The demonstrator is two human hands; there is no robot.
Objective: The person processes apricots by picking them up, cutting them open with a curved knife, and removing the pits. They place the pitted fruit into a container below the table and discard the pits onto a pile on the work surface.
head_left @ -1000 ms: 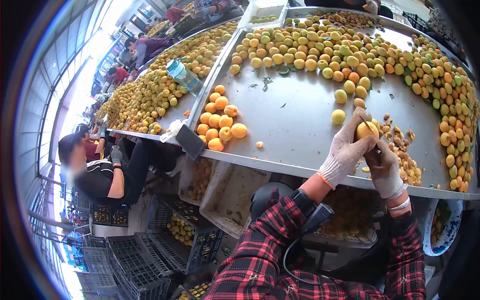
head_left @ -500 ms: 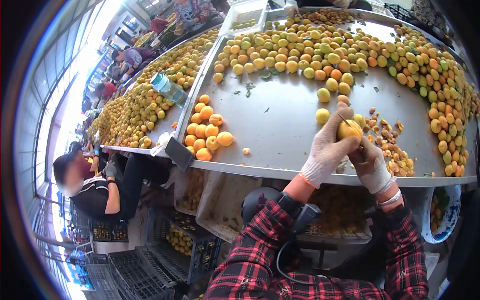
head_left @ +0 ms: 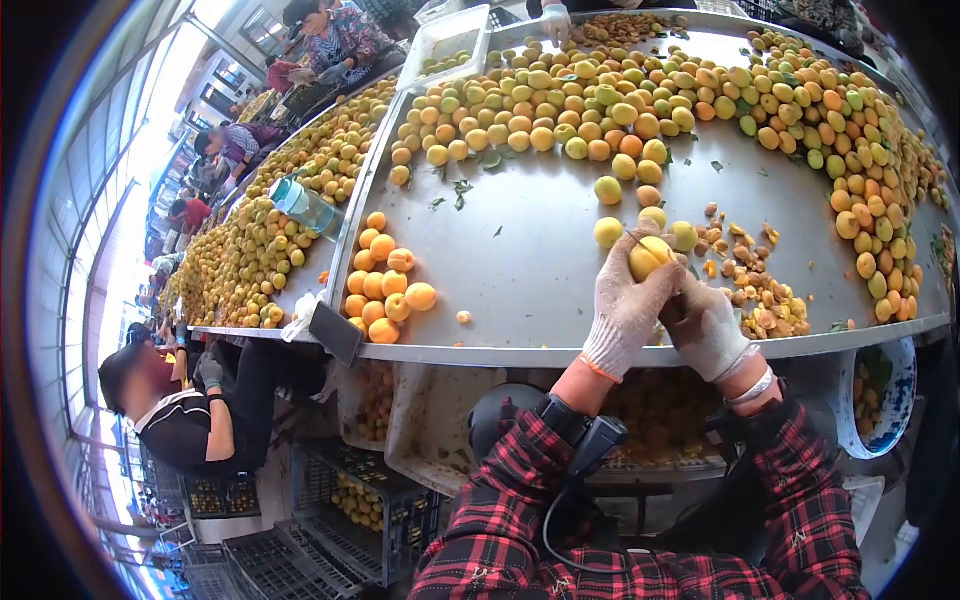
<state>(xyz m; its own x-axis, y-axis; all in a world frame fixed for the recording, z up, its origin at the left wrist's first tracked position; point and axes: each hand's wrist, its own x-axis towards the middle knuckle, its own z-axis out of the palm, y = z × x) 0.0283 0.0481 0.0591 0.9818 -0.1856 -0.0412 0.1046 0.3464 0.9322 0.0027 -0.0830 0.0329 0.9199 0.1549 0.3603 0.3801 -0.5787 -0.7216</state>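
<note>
My left hand [head_left: 622,305], in a whitish knitted glove, grips a yellow apricot [head_left: 651,258] above the near edge of the table. A dark line, perhaps a cut, runs across the fruit. Beside the left fingertips shows a thin dark sliver that I cannot identify. My right hand [head_left: 708,322], gloved too, is closed against the fruit's lower right side; anything inside its fingers is hidden. Loose apricots [head_left: 608,233] lie just beyond the hands. Right of them is a pile of pits and torn fruit bits [head_left: 760,290].
A metal table [head_left: 500,260] carries a long band of apricots [head_left: 540,100] at the back and right. Orange apricots [head_left: 385,285] are grouped at left, near a dark flat object [head_left: 336,334]. Crates [head_left: 390,520] stand below. A seated person [head_left: 190,410] is at left.
The view has shifted, so the table appears further left. Both hands still hold together at the apricot, which is turned slightly and shows more of its smooth yellow side.
</note>
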